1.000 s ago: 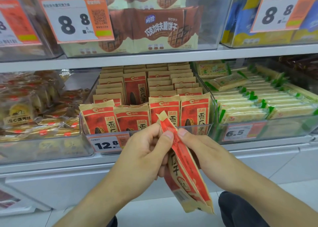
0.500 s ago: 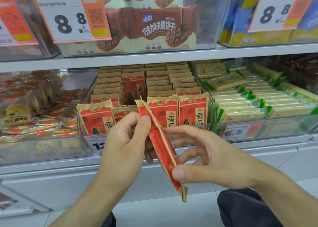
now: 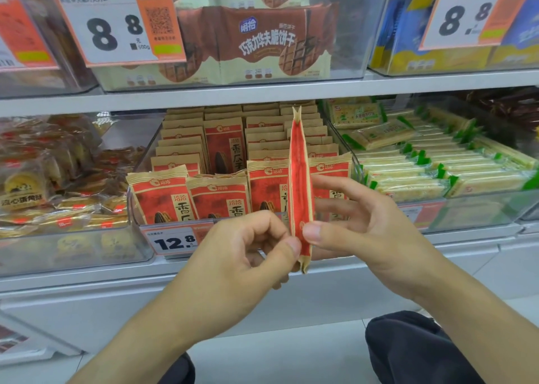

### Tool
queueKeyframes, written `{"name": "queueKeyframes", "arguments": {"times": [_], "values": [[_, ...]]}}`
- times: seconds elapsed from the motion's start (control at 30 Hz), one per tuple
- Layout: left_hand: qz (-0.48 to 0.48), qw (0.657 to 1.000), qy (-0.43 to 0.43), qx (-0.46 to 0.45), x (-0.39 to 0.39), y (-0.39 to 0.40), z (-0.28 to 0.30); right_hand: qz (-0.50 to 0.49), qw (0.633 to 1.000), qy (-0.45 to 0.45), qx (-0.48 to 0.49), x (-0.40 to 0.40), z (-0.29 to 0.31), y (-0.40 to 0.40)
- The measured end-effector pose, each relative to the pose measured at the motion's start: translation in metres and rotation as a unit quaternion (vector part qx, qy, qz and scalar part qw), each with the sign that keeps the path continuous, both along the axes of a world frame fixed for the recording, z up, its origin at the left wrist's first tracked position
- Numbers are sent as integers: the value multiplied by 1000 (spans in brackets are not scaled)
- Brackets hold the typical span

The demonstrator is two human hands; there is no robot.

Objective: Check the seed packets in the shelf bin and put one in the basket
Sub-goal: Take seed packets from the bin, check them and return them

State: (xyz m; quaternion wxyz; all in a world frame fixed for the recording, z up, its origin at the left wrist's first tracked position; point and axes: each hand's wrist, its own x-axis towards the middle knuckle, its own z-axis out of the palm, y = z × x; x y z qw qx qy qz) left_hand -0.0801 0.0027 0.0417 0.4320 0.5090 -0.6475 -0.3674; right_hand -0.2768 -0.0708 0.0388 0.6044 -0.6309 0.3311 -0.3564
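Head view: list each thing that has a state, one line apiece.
held seed packet: upright, edge-on to the camera, sealed, out of the bin.
left hand: pinches the packet's lower end.
right hand: thumb on the packet's lower end, fingers spread behind it.
shelf bin: open-topped, rows of packets standing upright.
basket: not in view.

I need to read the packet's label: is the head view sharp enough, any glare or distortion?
Head view: even store light, no hard shadows; the held seed packet stands edge-on, so its face is hidden; bin packets read clearly; clear bin fronts show soft haze; shelf lines bow toward the edges from the wide lens.
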Motion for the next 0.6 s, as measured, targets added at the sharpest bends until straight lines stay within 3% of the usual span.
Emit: {"name": "queueKeyframes", "arguments": {"times": [0.37,0.47,0.6], "values": [[1,983,-156,-101,4,3,1,20,999,-36,21,-2,-1,-6],[5,985,-145,-92,5,3,1,8,999,-41,23,-1,2,-4],[-17,997,-81,-5,6,2,0,-92,988,79,-92,1,3,2]]}}
